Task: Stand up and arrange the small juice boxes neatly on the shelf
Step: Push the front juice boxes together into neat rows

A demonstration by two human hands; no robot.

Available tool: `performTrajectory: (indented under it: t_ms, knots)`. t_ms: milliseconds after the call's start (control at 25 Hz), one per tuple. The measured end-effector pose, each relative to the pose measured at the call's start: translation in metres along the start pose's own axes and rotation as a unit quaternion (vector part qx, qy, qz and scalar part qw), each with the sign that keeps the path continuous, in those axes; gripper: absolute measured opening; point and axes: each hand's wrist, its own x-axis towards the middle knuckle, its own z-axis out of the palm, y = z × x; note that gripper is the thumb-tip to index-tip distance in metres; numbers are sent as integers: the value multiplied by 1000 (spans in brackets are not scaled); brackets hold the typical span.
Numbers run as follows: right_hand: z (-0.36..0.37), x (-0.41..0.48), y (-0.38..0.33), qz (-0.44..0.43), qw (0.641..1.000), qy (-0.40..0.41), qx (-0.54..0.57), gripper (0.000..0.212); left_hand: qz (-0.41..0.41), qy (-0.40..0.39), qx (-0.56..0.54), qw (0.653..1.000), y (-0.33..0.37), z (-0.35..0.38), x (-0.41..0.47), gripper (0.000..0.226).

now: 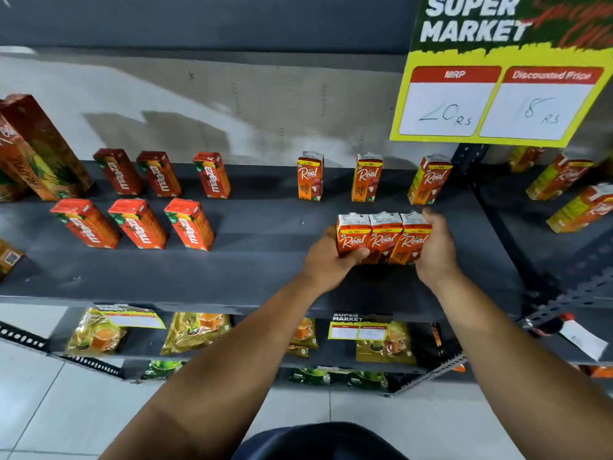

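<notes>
Three small orange "Real" juice boxes (384,238) stand upright, pressed side by side, on the dark grey shelf (265,227). My left hand (326,260) grips the left end of the trio and my right hand (436,247) clasps the right end. Behind them three more Real boxes stand apart along the back: one (310,176), another (367,178) and a tilted one (429,180). To the left, several red Maaza boxes (189,224) stand in two spaced rows.
A tall juice carton (39,147) leans at the far left. A yellow price sign (497,94) hangs at the upper right. More cartons (564,180) sit on the neighbouring shelf to the right. Tea packets (195,330) fill the lower shelf; tiled floor lies below.
</notes>
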Motion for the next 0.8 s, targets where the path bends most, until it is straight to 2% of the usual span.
performTrajectory:
  t_ms: [120, 280, 400, 560, 800]
  knots:
    - [-24, -15, 8, -1, 999, 21, 32, 25, -11, -11, 5, 1000, 1, 14, -18, 63]
    - [-43, -31, 18, -23, 998, 14, 57, 27, -6, -32, 21, 999, -1, 19, -38, 63]
    - [-46, -37, 18, -38, 998, -2, 53, 22, 3, -23, 36, 999, 0, 23, -47, 61]
    - [-50, -42, 20, -66, 996, -38, 43, 27, 5, -22, 47, 999, 1, 26, -50, 61]
    - [-48, -41, 19, -73, 995, -19, 63, 24, 1, -26, 70, 997, 2, 26, -52, 60]
